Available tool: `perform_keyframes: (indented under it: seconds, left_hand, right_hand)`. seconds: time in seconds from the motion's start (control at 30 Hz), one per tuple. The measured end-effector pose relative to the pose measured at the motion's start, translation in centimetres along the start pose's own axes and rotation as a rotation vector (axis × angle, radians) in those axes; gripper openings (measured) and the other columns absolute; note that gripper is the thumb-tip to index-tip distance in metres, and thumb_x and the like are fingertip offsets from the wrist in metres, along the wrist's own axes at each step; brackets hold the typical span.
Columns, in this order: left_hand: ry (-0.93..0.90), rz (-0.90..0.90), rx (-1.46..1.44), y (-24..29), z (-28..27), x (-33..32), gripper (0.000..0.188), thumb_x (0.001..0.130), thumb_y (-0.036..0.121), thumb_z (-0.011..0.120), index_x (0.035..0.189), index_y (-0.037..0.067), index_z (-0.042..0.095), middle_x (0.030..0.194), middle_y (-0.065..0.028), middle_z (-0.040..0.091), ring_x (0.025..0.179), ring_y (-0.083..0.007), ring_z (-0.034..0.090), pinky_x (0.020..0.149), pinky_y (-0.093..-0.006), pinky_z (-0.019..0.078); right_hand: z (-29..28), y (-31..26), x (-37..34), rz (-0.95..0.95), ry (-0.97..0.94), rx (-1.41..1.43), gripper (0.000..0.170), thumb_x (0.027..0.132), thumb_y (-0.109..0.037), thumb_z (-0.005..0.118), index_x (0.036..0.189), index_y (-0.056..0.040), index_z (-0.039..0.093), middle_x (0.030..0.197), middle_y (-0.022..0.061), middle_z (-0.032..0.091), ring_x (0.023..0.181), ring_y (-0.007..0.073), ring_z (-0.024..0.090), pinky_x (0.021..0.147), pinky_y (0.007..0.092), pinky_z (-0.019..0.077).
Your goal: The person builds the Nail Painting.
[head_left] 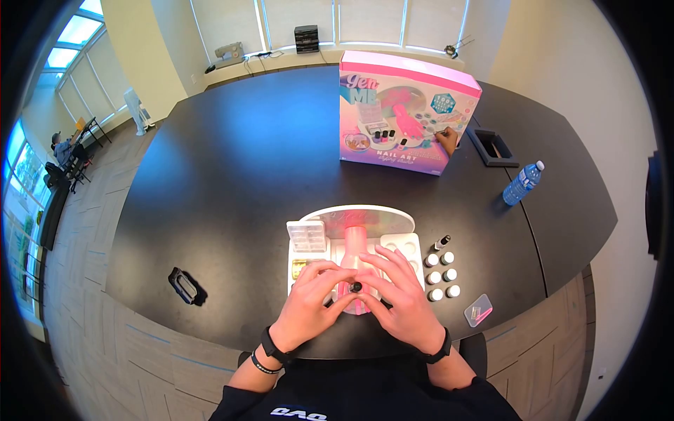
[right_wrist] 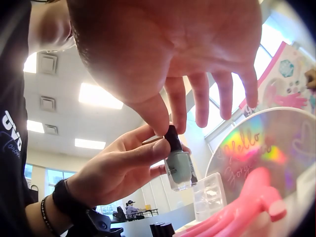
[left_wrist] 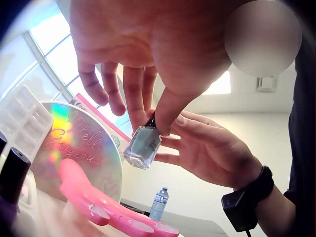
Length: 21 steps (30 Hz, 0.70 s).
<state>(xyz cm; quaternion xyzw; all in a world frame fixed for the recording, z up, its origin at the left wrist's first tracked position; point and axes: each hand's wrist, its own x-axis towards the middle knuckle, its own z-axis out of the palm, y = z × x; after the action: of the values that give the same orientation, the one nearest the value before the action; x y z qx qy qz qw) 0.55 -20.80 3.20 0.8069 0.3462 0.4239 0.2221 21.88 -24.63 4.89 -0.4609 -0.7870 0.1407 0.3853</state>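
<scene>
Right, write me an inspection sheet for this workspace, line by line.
Surface: dark table, no spill seen.
Job's things: nail polish bottle upheld above the pink model hand; white station with mirror behind; six small containers and a black-capped bottle at its right.
Clutter: printed box, water bottle, clear tray, dark object at far left.
Hands: left hand and right hand both pinch the bottle's black top.
Cables: some on the windowsill; nothing seen across the tabletop.
Surroundings: seated person beyond the table, left; windows around.
</scene>
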Motion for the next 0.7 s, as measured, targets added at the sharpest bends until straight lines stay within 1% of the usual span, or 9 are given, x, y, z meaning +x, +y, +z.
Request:
perform_keyframes:
  seconds: [0.03,0.17,0.23,0.4,0.47,0.53,0.6,0.63,0.7]
  left_hand:
    - [-0.011,0.011,0.006,0.1,-0.3,0.1,0.045,0.079,0.004,0.092,0.121,0.006,0.077,0.112,-0.0093,0.076,0.110,-0.0292,0.068,0.094,-0.0412,0.0572]
    - [-0.034,0.015,0.056,-0.2,-2.1,0.0,0.039,0.078,0.003,0.090,0.116,0.006,0.080,0.108,-0.0075,0.078,0.109,-0.0294,0.068,0.094,-0.0410,0.0570]
    - [-0.026,-0.040,0.042,-0.7,-3.2,-0.4,0.034,0.077,0.003,0.089,0.110,0.007,0.082,0.105,-0.0059,0.080,0.109,-0.0294,0.068,0.094,-0.0407,0.0567]
    - [-0.014,-0.087,0.102,-1.9,-5.6,-1.9,0.032,0.075,0.004,0.091,0.106,0.008,0.084,0.103,-0.0049,0.080,0.109,-0.0293,0.068,0.094,-0.0410,0.0566]
    - [-0.015,-0.122,0.116,-2.2,-6.2,-2.5,0.033,0.074,0.005,0.092,0.106,0.008,0.084,0.103,-0.0043,0.080,0.109,-0.0292,0.068,0.094,-0.0410,0.0566]
    - [-0.015,-0.125,0.132,-2.7,-6.3,-3.1,0.034,0.073,0.007,0.093,0.106,0.009,0.084,0.103,-0.0032,0.080,0.110,-0.0286,0.067,0.094,-0.0406,0.0566]
    - [-0.062,-0.145,0.158,-2.9,-6.4,-3.4,0.034,0.074,0.008,0.094,0.106,0.011,0.084,0.103,-0.0019,0.079,0.111,-0.0276,0.067,0.094,-0.0400,0.0563]
    - [-0.061,-0.145,0.159,-3.0,-6.4,-3.6,0.034,0.074,0.008,0.094,0.106,0.011,0.084,0.103,-0.0019,0.079,0.111,-0.0276,0.067,0.094,-0.0400,0.0563]
    - [-0.119,-0.158,0.161,-3.1,-6.3,-3.8,0.032,0.076,0.006,0.090,0.107,0.010,0.083,0.105,-0.0023,0.077,0.113,-0.0268,0.064,0.100,-0.0402,0.0537]
  right_hand:
    - [-0.1,0.0,0.0,0.001,-0.001,0.001,0.034,0.095,-0.013,0.079,0.128,-0.0085,0.074,0.149,0.0124,0.063,0.147,0.0411,0.051,0.123,0.0623,0.0385]
    - [-1.0,0.6,-0.1,0.047,0.073,-0.040,0.032,0.096,-0.013,0.078,0.127,-0.0075,0.075,0.148,0.0137,0.063,0.147,0.0413,0.051,0.121,0.0567,0.0414]
    - [-1.9,1.3,-0.2,0.077,0.128,-0.095,0.030,0.095,-0.013,0.078,0.124,-0.0050,0.076,0.147,0.0156,0.063,0.147,0.0425,0.051,0.120,0.0531,0.0431]
    - [-4.2,4.6,-1.1,0.173,0.202,-0.194,0.031,0.095,-0.009,0.076,0.125,-0.0036,0.075,0.148,0.0161,0.064,0.147,0.0433,0.051,0.119,0.0526,0.0440]
    - [-4.9,6.2,-1.6,0.324,0.245,-0.309,0.030,0.095,-0.007,0.075,0.125,-0.0038,0.074,0.147,0.0165,0.064,0.146,0.0431,0.051,0.119,0.0511,0.0446]
    - [-5.4,8.3,-2.3,0.361,0.270,-0.321,0.030,0.095,-0.006,0.073,0.124,-0.0036,0.074,0.146,0.0176,0.064,0.143,0.0429,0.053,0.117,0.0504,0.0461]
    - [-5.8,10.0,-3.0,0.482,0.278,-0.386,0.030,0.095,-0.006,0.073,0.125,-0.0037,0.074,0.144,0.0184,0.065,0.139,0.0430,0.055,0.115,0.0509,0.0474]
    - [-6.0,10.8,-3.3,0.497,0.280,-0.401,0.030,0.095,-0.007,0.074,0.125,-0.0043,0.075,0.141,0.0190,0.066,0.135,0.0424,0.057,0.114,0.0504,0.0484]
    - [-6.2,11.6,-3.8,0.532,0.261,-0.409,0.029,0.095,-0.008,0.074,0.124,-0.0054,0.076,0.140,0.0189,0.067,0.135,0.0414,0.058,0.113,0.0495,0.0487]
